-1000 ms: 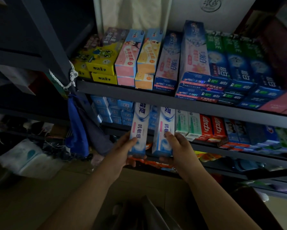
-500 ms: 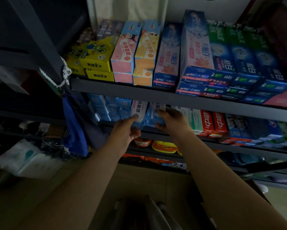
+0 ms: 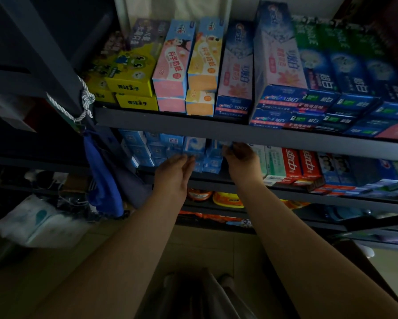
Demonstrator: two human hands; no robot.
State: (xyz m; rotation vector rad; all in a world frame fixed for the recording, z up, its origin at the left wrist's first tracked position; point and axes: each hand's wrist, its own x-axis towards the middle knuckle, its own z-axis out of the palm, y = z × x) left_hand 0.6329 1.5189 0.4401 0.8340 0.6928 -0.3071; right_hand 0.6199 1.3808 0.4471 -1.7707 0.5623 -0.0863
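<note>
Just under the dark shelf rail (image 3: 216,128), the left hand (image 3: 173,173) presses straight fingers (image 3: 187,160) against one pale-blue toothpaste box (image 3: 195,146), while the right hand (image 3: 242,161), fingers curled, grips a second pale-blue box (image 3: 216,150) beside it.

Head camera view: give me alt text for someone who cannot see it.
The left hand and right hand reach onto a dark metal rack's middle shelf and touch two pale blue-and-white cardboard toothpaste boxes. To their right stand red cardboard toothpaste boxes; yellow, pink and orange cartons fill the shelf above.
</note>
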